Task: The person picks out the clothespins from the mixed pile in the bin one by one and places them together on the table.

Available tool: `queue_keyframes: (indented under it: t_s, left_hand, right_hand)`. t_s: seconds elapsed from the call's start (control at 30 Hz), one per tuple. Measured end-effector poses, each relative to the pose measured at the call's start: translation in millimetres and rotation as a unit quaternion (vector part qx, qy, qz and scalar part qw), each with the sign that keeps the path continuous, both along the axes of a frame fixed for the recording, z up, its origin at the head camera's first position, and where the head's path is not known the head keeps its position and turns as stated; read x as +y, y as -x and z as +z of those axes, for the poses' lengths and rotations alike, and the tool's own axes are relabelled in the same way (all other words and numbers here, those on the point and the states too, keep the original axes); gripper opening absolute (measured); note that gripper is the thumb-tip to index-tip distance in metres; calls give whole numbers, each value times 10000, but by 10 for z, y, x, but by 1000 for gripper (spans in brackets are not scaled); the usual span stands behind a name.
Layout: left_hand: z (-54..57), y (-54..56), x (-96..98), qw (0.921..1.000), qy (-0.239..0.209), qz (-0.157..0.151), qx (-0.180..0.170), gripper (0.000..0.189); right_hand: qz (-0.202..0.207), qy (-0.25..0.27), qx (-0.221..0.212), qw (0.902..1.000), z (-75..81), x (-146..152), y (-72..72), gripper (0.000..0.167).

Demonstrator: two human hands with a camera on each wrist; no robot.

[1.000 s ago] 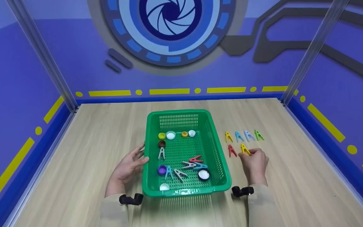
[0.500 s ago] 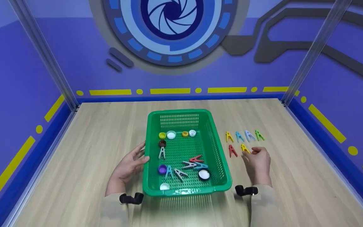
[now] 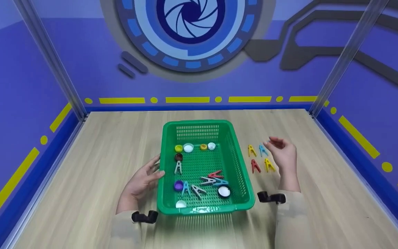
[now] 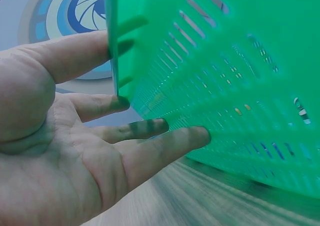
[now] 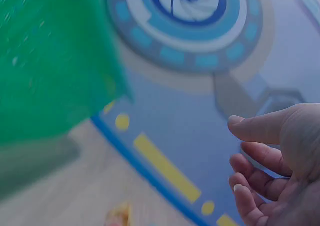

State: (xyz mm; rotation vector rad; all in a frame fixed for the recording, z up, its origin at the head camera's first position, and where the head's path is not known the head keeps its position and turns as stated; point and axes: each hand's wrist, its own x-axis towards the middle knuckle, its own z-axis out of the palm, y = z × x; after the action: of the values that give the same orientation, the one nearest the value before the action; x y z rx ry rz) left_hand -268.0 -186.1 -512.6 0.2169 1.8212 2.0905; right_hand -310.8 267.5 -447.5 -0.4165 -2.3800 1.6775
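Note:
A green plastic basket [image 3: 206,209] stands on the wooden table with bottle caps and clothespins in it. My left hand [image 3: 142,185] holds its left side, the thumb over the rim and the other fingers [image 4: 165,153] against the slotted outer wall. To the basket's right lie a yellow clothespin [image 3: 252,150], a blue clothespin [image 3: 263,150], a red clothespin [image 3: 255,166] and another yellow clothespin [image 3: 269,165]. My right hand [image 3: 283,154] hovers just right of the blue one, fingers loosely bent, and hides the table behind it. The right wrist view shows this hand [image 5: 280,171] holding nothing.
Inside the basket are a purple cap [image 3: 178,185], a black-rimmed white cap [image 3: 224,191], a brown cap [image 3: 178,157], a red clothespin [image 3: 215,174] and a grey clothespin [image 3: 198,191], among others. Blue printed walls [image 3: 199,86] enclose the table [image 3: 116,148] at the back and sides.
My right hand has let go of the yellow clothespin in the near row and moved away from me, now covering the spot of the pale blue and green clothespins. My left hand keeps its place.

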Motion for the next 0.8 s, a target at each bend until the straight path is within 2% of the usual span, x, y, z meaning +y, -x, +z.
queue_keyframes:
  t_s: [0.1, 0.2, 0.3, 0.37, 0.5, 0.6, 0.8]
  left_hand:
    - [-14, -3, -12, 10000, -8, -15, -12, 82]
    - [-28, -4, -22, 10000, -23, -12, -14, 82]
    - [-34, -1, -23, 10000, -9, 14, 26, 81]
    - [-38, 5, -17, 10000, 17, 26, 33, 80]
    - [-46, 15, -4, 10000, 39, 59, -63, 79]
    - [-48, 12, -5, 9999, 18, 84, -123, 78]
    - [-59, 10, -13, 9999, 85, 86, -49, 77]
  right_hand:
    - [345, 60, 354, 9988, 219, -254, 75, 41]
    - [855, 215, 699, 9936, 369, -604, 153, 38]
    - [1325, 570, 862, 9858, 440, -1017, 216, 36]
    - [1588, 761, 725, 9817, 443, -1282, 248, 36]
    - [2069, 980, 68, 9734, 339, -1742, 309, 35]
    - [2330, 842, -522, 9674, 188, -2017, 342, 32]
    - [2385, 331, -1393, 9605, -187, -2328, 350, 29]
